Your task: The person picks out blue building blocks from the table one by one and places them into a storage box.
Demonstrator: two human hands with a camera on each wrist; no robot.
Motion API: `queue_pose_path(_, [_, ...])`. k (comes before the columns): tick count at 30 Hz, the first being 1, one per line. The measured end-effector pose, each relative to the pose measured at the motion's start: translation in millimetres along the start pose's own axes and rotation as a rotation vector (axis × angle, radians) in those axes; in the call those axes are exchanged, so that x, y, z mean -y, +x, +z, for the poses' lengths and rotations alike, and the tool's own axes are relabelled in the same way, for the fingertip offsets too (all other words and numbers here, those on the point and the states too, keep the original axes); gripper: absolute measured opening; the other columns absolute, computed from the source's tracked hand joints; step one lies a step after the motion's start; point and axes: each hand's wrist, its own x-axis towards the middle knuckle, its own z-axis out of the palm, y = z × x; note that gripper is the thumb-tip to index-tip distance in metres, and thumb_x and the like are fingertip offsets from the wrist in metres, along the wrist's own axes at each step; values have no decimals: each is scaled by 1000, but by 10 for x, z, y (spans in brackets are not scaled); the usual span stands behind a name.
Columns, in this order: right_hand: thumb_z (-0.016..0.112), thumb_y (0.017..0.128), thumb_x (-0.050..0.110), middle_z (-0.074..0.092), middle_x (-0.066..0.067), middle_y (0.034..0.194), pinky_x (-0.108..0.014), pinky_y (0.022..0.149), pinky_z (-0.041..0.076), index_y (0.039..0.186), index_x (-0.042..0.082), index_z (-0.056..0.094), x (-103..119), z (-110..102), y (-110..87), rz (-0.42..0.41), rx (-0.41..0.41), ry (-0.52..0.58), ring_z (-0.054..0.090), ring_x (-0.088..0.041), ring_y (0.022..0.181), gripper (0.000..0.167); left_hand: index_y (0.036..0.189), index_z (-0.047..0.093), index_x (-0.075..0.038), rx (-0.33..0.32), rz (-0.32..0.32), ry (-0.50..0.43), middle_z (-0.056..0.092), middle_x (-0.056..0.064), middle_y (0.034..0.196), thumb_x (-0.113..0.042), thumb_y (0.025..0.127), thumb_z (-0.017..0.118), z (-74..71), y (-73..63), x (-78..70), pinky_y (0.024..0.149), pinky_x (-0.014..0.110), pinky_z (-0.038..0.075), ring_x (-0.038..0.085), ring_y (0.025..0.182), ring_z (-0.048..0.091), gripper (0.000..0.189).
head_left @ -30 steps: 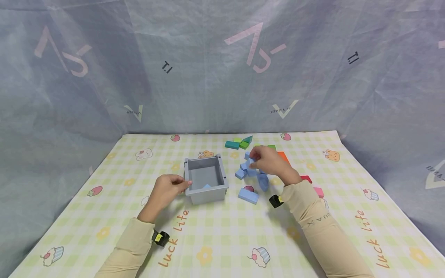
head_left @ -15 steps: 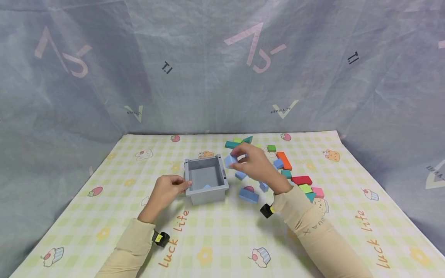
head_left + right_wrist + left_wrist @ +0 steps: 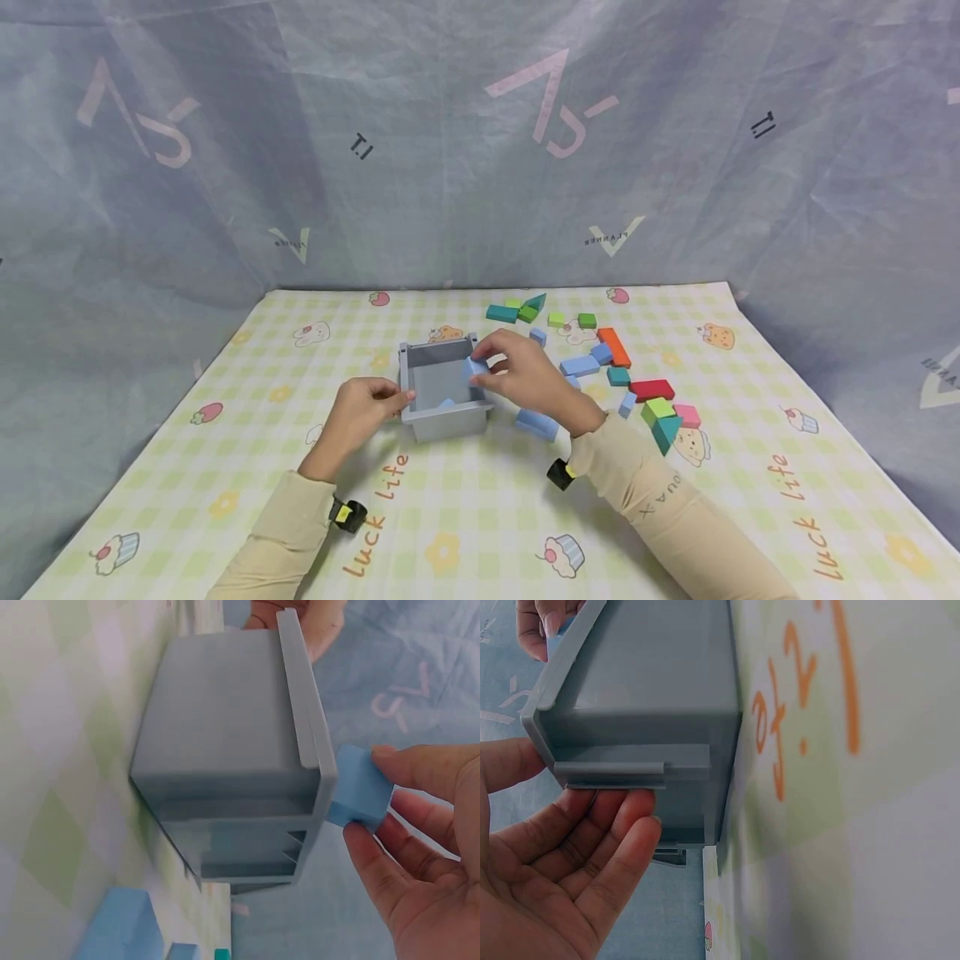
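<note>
Pale blue colours the toy block (image 3: 476,369) pinched between thumb and fingers of the right hand (image 3: 521,373), at the right rim of a grey open-topped box (image 3: 450,425). The left hand (image 3: 362,404) grips the box's left rim. Another blue block (image 3: 447,403) lies inside, near side; a red block (image 3: 652,390) lies well to the right.

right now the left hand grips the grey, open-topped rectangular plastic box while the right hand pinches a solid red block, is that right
The colour is wrong: the right hand pinches a light blue, flat-faced solid block, not a red one, as the right wrist view shows. The left hand does grip the grey, open-topped rectangular plastic box.
</note>
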Motion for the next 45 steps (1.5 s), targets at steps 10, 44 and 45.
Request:
queue_pose_path(10, [78, 87, 13, 63, -6, 110, -28, 84, 55, 107, 12, 66, 8, 109, -27, -11, 72, -30, 68, -20, 97, 23, 77, 73, -10, -7, 15, 26, 66, 6, 68, -30, 93, 72, 4, 7, 0, 64, 34, 43, 19, 61, 53, 25])
queue_pose_path(44, [78, 88, 14, 65, -10, 111, -47, 87, 53, 107, 13, 68, 0, 98, -15, -76, 135, -78, 65, -29, 100, 22, 81, 74, -9, -9, 14, 25, 65, 2, 67, -29, 92, 72, 9, 13, 1, 65, 33, 45, 18, 62, 56, 23])
queue_pose_path(45, [78, 88, 13, 65, -9, 110, -47, 87, 53, 107, 14, 68, 4, 94, -15, -78, 136, -76, 65, -29, 100, 21, 81, 74, -9, -9, 13, 24, 65, 2, 67, -29, 92, 72, 9, 14, 0, 65, 33, 45, 18, 62, 56, 23])
